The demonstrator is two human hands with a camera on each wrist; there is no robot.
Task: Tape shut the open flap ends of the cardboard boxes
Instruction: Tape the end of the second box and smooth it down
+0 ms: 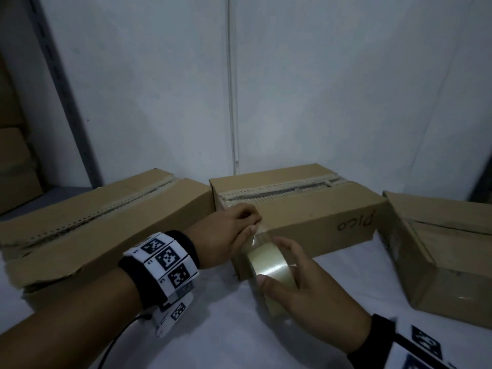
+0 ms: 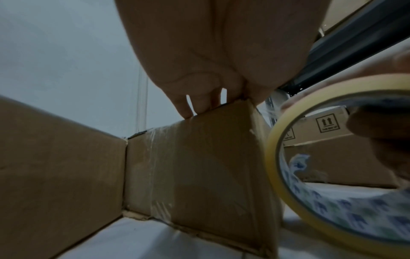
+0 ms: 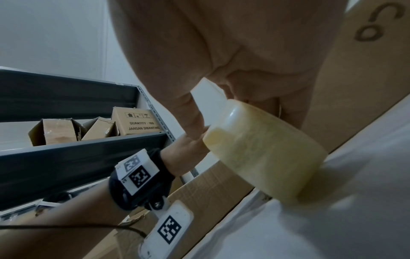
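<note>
Three brown cardboard boxes stand on the white table. The middle box (image 1: 314, 217) has its top flaps parted along a seam, and pale contents show through. My left hand (image 1: 250, 223) sits at this box's near left top corner and pinches the end of the clear tape (image 1: 257, 238) against the edge. In the left wrist view its fingertips (image 2: 188, 112) lie on the top edge of the box end (image 2: 199, 166). My right hand (image 1: 277, 262) grips the tape roll (image 1: 274, 269) just in front of that box, close above the table. The roll (image 3: 266, 154) fills the right wrist view.
The left box (image 1: 93, 225) has a torn open top seam. The right box (image 1: 439, 249) stands angled at the table's right. White tabletop (image 1: 213, 334) lies in front. A grey shelf (image 3: 66, 152) at the left holds small cartons (image 3: 95, 129). A wall is close behind.
</note>
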